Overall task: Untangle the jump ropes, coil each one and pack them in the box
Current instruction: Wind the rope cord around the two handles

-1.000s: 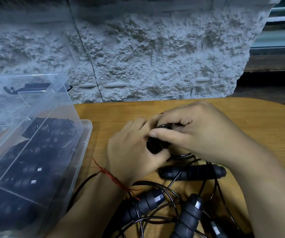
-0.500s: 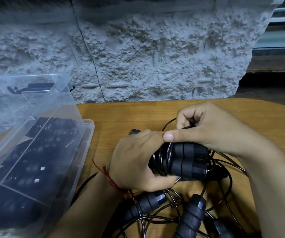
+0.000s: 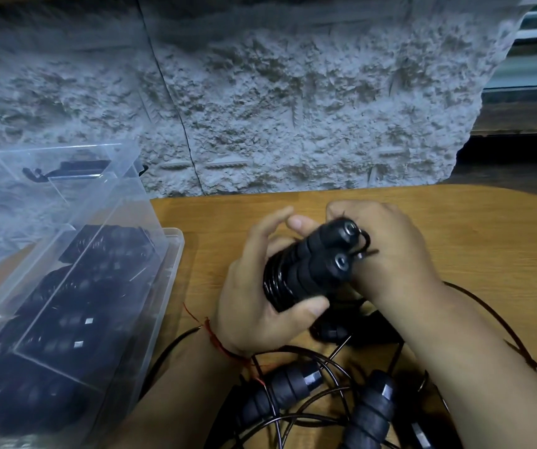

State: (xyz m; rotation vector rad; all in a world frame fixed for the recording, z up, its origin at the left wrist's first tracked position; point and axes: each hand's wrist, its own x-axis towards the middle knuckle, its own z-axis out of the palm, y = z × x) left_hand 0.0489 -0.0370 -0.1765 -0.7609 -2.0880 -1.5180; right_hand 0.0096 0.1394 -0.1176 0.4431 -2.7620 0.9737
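Wooden table (image 3: pixel 455 228) against rough grey wall (image 3: pixel 293 108); left hand (image 3: pixel 247 303) and right hand (image 3: pixel 396 251) grip coiled jump rope (image 3: pixel 306 264).

coiled rope (image 3: pixel 306 270) tipped up, turned toward camera

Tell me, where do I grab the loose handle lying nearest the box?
Grip the handle round its ribbed middle, coming from above. It lies flat on the table, and cords cross its lower end, so skip that end.

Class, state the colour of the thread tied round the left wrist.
Red; the thread shows best in the head view.
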